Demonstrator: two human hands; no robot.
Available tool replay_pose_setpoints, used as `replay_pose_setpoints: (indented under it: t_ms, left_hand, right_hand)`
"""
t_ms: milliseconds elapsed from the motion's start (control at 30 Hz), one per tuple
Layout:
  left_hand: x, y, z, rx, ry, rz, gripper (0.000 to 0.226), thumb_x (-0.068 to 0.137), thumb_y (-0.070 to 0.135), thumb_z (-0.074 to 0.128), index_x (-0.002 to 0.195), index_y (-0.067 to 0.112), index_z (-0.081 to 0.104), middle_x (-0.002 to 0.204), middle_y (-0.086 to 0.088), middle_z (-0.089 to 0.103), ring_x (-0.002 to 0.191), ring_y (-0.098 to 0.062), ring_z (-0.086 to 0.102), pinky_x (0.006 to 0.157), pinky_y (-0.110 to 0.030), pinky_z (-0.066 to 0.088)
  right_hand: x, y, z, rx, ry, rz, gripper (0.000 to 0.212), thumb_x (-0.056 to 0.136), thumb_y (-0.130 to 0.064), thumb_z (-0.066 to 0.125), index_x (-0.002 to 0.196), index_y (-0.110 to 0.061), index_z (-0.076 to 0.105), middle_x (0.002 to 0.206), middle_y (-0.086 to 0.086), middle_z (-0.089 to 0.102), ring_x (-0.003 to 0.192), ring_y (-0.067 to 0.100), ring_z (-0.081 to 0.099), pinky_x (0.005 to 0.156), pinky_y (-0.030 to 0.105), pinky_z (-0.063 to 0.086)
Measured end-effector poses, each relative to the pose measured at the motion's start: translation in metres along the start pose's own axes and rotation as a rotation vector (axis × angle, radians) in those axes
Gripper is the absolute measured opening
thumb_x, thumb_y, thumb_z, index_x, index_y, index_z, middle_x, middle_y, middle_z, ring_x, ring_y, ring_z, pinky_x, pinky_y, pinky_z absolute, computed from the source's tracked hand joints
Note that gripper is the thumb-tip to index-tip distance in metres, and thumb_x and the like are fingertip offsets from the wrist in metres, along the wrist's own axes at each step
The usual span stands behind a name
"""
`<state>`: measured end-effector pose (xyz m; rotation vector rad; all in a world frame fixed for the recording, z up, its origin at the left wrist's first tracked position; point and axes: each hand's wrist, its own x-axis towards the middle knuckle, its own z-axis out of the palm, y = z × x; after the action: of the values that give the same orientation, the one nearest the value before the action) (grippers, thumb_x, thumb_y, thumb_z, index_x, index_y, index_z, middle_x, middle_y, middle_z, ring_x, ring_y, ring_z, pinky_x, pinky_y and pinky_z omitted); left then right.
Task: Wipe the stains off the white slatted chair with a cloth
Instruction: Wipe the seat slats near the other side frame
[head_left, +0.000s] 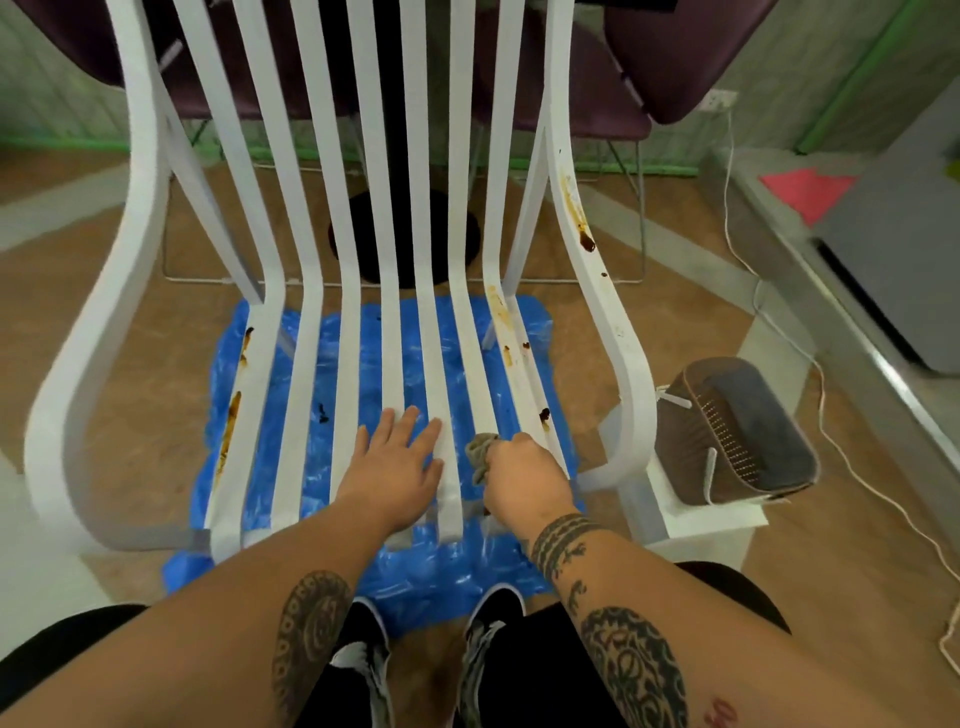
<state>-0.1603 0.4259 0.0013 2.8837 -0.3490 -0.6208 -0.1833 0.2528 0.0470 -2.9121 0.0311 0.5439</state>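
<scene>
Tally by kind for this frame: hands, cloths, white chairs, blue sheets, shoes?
Hands: 2, left hand and right hand
cloth: 1
white slatted chair: 1
blue sheet: 1
shoes: 2
Total: 7

Prob. an office lounge rm: purple chairs (691, 57), grey cabinet (893, 270), wall socket (719, 100).

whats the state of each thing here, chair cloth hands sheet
white slatted chair, upright, brown stains on right armrest and several slats
cloth, bunched, on a seat slat
right hand, grips the cloth
left hand, flat on the seat slats, fingers straight
blue plastic sheet, spread under the chair, crumpled
</scene>
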Motion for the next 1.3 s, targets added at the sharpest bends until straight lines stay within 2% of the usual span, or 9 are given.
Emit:
replay_pose_setpoints:
  t_ms: [167, 267, 433, 567, 733, 933, 1100, 1167, 1300]
  left_hand:
    - [-0.011, 0.006, -0.014, 0.091, -0.118, -0.022, 0.062, 0.106, 0.044, 0.03, 0.162, 0.031, 0.006, 0.171, -0.001, -0.004, 0.157, -0.027, -0.007, 0.125, -0.056, -0.002]
    - [-0.019, 0.013, -0.026, 0.042, -0.181, -0.025, 0.058, 0.104, 0.04, 0.038, 0.159, 0.026, 0.026, 0.167, -0.005, 0.022, 0.155, -0.027, 0.013, 0.125, -0.056, 0.005]
    - [-0.04, 0.025, -0.054, -0.197, -0.198, -0.061, 0.041, 0.105, 0.031, 0.04, 0.14, 0.017, 0.058, 0.146, -0.006, 0.053, 0.131, -0.026, 0.05, 0.113, -0.041, 0.037]
    - [-0.06, 0.038, -0.085, -0.545, -0.13, -0.156, 0.033, 0.106, 0.025, 0.037, 0.112, 0.005, 0.063, 0.117, -0.011, 0.061, 0.097, -0.023, 0.055, 0.086, -0.036, 0.048]
    - [-0.088, 0.058, -0.12, -1.38, -0.059, -0.239, 0.034, 0.104, 0.048, 0.049, 0.117, 0.022, 0.066, 0.114, -0.006, 0.071, 0.101, -0.025, 0.07, 0.077, -0.038, 0.057]
    - [-0.107, 0.063, -0.146, -1.454, 0.166, -0.11, 0.019, 0.101, 0.027, 0.062, 0.119, 0.022, 0.065, 0.114, -0.005, 0.071, 0.1, -0.021, 0.069, 0.069, -0.034, 0.057]
    - [-0.113, 0.06, -0.157, -1.478, 0.302, -0.091, 0.02, 0.093, 0.019, 0.073, 0.111, 0.024, 0.067, 0.115, -0.006, 0.071, 0.104, -0.024, 0.069, 0.081, -0.038, 0.059]
    - [-0.121, 0.062, -0.165, -1.439, 0.358, -0.107, 0.016, 0.091, 0.024, 0.076, 0.104, 0.019, 0.069, 0.107, -0.007, 0.073, 0.098, -0.025, 0.07, 0.074, -0.035, 0.059]
    - [-0.133, 0.06, -0.18, -1.384, 0.42, -0.14, 0.044, 0.087, 0.048, 0.076, 0.101, 0.006, 0.068, 0.092, -0.011, 0.075, 0.083, -0.024, 0.072, 0.055, -0.027, 0.056]
  right_hand:
    - [-0.019, 0.001, -0.001, -0.028, -0.061, -0.019, 0.023, 0.092, -0.011, 0.059, 0.114, -0.013, 0.063, 0.117, 0.011, 0.055, 0.098, 0.027, 0.064, 0.081, 0.035, 0.052]
    - [-0.028, -0.001, -0.005, 0.023, -0.106, -0.007, 0.022, 0.091, -0.018, 0.061, 0.113, -0.013, 0.065, 0.111, 0.009, 0.06, 0.096, 0.026, 0.065, 0.079, 0.033, 0.054]
    - [-0.035, -0.003, -0.02, 0.13, -0.224, 0.08, 0.019, 0.087, -0.019, 0.057, 0.072, -0.008, 0.053, 0.072, 0.006, 0.053, 0.065, 0.019, 0.053, 0.049, 0.027, 0.04]
    - [-0.042, -0.009, -0.041, 0.55, 0.0, 0.098, 0.014, 0.086, -0.028, 0.062, 0.082, -0.017, 0.07, 0.083, 0.002, 0.068, 0.078, 0.018, 0.065, 0.065, 0.032, 0.056]
    - [-0.062, -0.026, -0.072, 1.07, 0.166, 0.023, 0.01, 0.09, -0.028, 0.065, 0.096, -0.025, 0.073, 0.087, -0.007, 0.073, 0.083, 0.012, 0.069, 0.072, 0.03, 0.058]
    - [-0.083, -0.036, -0.099, 1.526, 0.171, 0.073, 0.012, 0.095, -0.022, 0.065, 0.098, -0.015, 0.074, 0.097, 0.004, 0.076, 0.094, 0.024, 0.072, 0.079, 0.038, 0.061]
    - [-0.09, -0.04, -0.121, 1.577, 0.175, 0.067, 0.013, 0.095, -0.022, 0.064, 0.101, -0.014, 0.073, 0.1, 0.008, 0.076, 0.097, 0.025, 0.071, 0.088, 0.043, 0.059]
    - [-0.092, -0.042, -0.131, 1.538, 0.224, 0.054, 0.012, 0.093, -0.025, 0.067, 0.097, -0.016, 0.074, 0.098, 0.005, 0.076, 0.096, 0.023, 0.071, 0.088, 0.041, 0.059]
    - [-0.093, -0.046, -0.151, 1.498, 0.25, 0.012, 0.012, 0.092, -0.029, 0.069, 0.094, -0.018, 0.073, 0.092, 0.005, 0.077, 0.092, 0.025, 0.073, 0.078, 0.042, 0.062]
